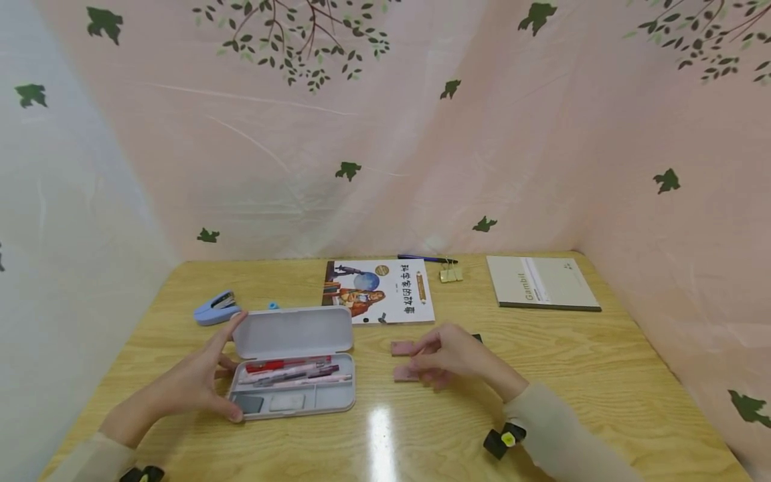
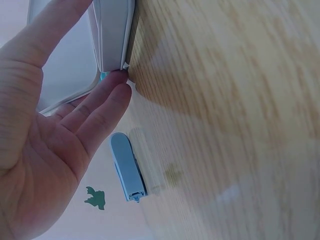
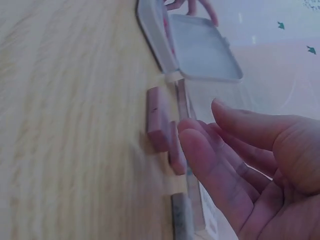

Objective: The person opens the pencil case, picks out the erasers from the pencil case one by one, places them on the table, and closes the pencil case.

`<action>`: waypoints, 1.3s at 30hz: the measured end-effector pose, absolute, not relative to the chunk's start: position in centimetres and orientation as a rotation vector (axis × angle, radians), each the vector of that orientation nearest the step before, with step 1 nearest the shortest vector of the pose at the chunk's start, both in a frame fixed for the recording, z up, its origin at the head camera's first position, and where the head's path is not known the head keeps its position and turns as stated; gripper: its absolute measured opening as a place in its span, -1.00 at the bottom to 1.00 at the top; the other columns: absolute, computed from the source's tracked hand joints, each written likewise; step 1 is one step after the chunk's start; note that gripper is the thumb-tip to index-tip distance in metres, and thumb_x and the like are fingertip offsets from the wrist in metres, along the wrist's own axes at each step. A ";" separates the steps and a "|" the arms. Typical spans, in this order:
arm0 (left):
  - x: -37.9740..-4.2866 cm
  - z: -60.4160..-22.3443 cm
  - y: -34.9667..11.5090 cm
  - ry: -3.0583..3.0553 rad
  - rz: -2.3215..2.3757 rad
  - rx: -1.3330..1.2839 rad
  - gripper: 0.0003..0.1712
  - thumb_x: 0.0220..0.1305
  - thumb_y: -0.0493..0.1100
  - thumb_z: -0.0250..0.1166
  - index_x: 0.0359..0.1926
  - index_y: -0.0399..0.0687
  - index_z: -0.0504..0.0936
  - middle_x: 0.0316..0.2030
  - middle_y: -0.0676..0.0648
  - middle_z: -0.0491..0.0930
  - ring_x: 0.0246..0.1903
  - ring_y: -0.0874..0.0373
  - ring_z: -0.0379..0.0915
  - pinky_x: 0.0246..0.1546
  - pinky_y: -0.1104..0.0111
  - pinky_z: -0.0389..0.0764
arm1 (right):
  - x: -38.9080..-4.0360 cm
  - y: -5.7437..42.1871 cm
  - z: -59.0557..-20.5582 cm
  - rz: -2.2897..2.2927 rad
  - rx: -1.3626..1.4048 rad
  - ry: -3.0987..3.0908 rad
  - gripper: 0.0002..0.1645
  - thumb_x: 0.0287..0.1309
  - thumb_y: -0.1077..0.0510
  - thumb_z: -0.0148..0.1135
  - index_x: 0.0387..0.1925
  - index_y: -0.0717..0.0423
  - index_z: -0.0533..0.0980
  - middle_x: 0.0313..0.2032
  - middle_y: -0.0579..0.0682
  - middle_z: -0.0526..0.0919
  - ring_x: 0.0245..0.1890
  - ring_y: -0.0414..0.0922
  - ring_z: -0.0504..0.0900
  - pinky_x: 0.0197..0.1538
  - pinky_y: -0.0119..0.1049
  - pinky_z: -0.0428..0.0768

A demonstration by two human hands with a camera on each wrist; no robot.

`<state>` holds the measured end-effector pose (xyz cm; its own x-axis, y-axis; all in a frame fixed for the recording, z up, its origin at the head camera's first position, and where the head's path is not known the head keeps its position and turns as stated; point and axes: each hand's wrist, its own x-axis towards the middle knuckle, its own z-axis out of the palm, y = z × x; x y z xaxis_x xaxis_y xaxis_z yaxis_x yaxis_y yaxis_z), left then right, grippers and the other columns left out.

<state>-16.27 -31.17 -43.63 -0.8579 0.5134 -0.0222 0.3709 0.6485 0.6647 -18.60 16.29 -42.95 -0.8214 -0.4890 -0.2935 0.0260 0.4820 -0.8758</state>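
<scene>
An open white pencil case [image 1: 293,333] lies at the left of the table. Its tray holds a red pen [image 1: 280,365], several other pens, a dark grey block [image 1: 248,404] and a white block. My left hand [image 1: 181,387] spans the case's left end, thumb at the front corner and a finger at the raised lid. In the left wrist view, its fairly straight fingertips touch the case. My right hand [image 1: 454,353] hovers over small pink blocks [image 1: 405,373] that look like erasers. The right wrist view shows thumb and fingers apart, holding nothing, beside a pink block [image 3: 158,119].
A blue stapler [image 1: 215,308] lies behind the left hand. Farther back are an illustrated book [image 1: 379,291], a dark pen [image 1: 426,258], a gold binder clip [image 1: 450,274] and a notebook [image 1: 542,282]. A dark block [image 3: 181,215] lies near the right hand. Curtains border the table.
</scene>
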 end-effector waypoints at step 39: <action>-16.3 -43.7 -31.1 2.673 0.973 0.700 0.74 -0.32 0.19 0.73 0.62 0.36 -0.42 0.47 -0.49 0.01 -0.10 0.05 0.65 -0.10 -0.06 0.64 | -16.5 -1.1 -43.4 -0.767 -1.173 2.481 -0.71 0.23 0.12 0.44 0.00 -0.01 0.74 -0.20 -0.30 0.75 -0.28 -0.52 0.57 -0.13 -0.60 0.50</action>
